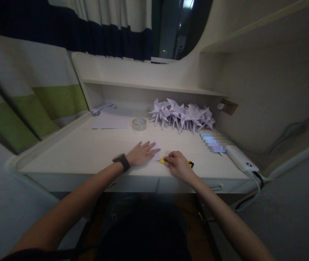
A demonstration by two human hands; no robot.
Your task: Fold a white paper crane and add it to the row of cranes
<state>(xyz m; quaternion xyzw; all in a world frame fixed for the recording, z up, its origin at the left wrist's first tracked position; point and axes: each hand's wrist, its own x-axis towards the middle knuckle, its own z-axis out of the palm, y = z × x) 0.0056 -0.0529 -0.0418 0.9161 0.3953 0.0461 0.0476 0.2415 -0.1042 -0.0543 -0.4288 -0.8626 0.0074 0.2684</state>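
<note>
My left hand point(141, 154) lies flat with spread fingers on a small piece of white paper point(156, 156) near the desk's front edge. Part of the paper is hidden under the fingers. My right hand point(178, 165) is closed around a yellow and black utility knife point(190, 164). Its thin blade points left, along the near side of the paper and close to my left hand. Whether the blade touches the paper I cannot tell.
White paper pinwheels point(181, 115) crowd the back of the desk point(70, 152). A roll of clear tape point(139, 124) stands beside a stack of paper sheets point(112, 117). On the right lie a phone point(213, 142) and a white power strip point(241, 158) with cables.
</note>
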